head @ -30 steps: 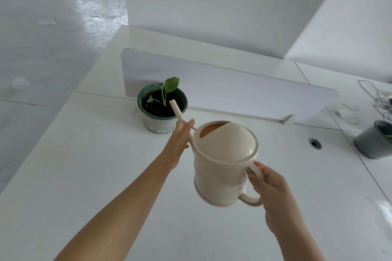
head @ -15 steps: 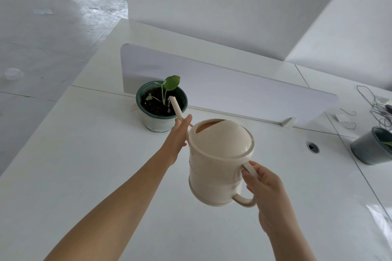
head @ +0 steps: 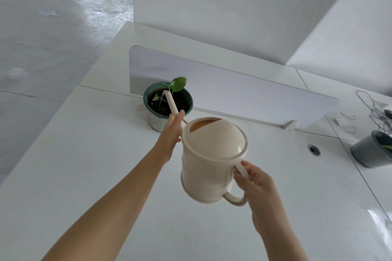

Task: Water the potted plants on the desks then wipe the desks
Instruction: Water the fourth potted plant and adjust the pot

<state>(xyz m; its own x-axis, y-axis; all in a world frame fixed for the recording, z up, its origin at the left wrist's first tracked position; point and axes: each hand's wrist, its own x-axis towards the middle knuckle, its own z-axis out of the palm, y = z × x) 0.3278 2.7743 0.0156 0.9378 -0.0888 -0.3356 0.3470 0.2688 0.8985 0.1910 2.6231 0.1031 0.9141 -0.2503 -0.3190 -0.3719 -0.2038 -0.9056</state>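
Note:
A cream watering can [head: 212, 159] hangs tilted over the white desk [head: 84, 165]. My right hand [head: 256, 182] grips its handle. My left hand [head: 171, 133] holds the base of its long spout, whose tip reaches over the dark soil of a green-rimmed pot [head: 167, 106]. That pot holds a small seedling with one green leaf [head: 179, 82]. A thin stream of water leaves the spout tip. A second, dark grey pot [head: 371, 150] stands at the right edge on the neighbouring desk.
A low white divider panel [head: 233, 91] runs behind the green pot. A round cable hole [head: 314, 150] sits in the desk to the right. Tangled cables [head: 379, 112] and small hooks lie at the far right. The grey floor lies beyond the desk's left edge.
The spout tip has moved further over the green pot's soil and the can has tilted more. Both hands kept their hold.

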